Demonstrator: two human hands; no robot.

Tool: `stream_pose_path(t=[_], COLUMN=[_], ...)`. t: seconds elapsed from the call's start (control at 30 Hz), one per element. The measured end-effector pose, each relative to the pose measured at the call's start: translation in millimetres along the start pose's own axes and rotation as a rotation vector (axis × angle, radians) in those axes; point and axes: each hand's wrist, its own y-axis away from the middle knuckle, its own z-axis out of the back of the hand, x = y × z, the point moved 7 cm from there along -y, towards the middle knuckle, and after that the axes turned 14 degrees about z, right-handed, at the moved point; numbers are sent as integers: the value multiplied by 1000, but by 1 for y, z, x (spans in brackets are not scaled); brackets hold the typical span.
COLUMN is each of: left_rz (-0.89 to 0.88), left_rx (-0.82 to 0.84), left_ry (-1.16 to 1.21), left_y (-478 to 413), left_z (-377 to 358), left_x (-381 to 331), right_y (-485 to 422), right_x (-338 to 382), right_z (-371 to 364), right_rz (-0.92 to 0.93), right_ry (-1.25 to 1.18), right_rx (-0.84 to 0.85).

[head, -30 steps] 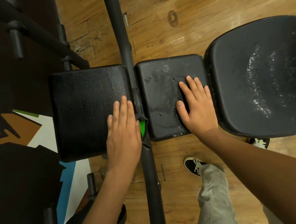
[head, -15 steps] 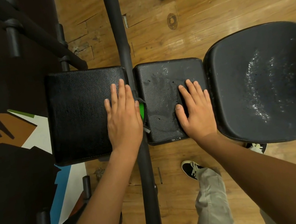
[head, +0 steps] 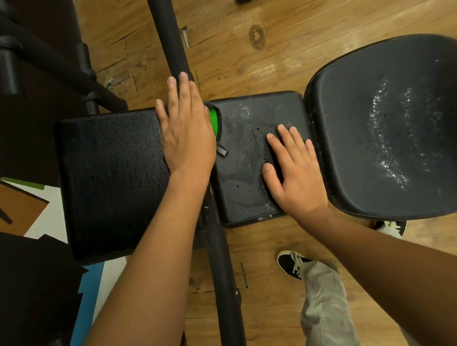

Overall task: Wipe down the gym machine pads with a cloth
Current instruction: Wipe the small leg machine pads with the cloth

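Two black padded cushions lie side by side: a left pad (head: 115, 184) and a smaller middle pad (head: 241, 188) with wet streaks. A wide black seat (head: 394, 131) at the right shows shiny wet patches. My left hand (head: 186, 131) lies flat over the left pad's right edge, its fingertips past the far edge. It presses on a cloth (head: 214, 121), of which only a green patch with a dark rim peeks out beside the hand. My right hand (head: 293, 174) rests flat on the right part of the middle pad, with nothing seen in it.
A black frame bar (head: 164, 18) runs between the two pads, from far to near. Black rack tubes (head: 48, 60) cross the upper left over a dark patterned mat (head: 16, 296). My shoe (head: 290, 261) and trouser leg stand on the wooden floor below the middle pad.
My left hand has slid away from me along the left pad's right edge, taking the green cloth with it. My right hand has stayed in about the same spot on the middle pad.
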Motion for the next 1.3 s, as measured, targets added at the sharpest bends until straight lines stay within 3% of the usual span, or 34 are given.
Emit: stream_pose_path(t=[0.2, 0.5, 0.73, 1.03, 1.3], left_rz=[-61, 3, -112, 8, -146], left_rx=[31, 38, 62, 64, 83], left_ry=[-91, -38, -144, -32, -123], left_y=[82, -7, 104, -10, 112], left_z=[-5, 2, -1, 0, -6], left_x=[17, -2, 16, -12, 10], right_y=[0, 0, 0, 0, 0], right_x=[-1, -1, -1, -1, -1], right_z=[-1, -1, 0, 0, 0], right_rz=[-5, 1, 2, 5, 8], right_ry=[-9, -4, -6, 3, -8], right_rx=[3, -20, -5, -14, -21])
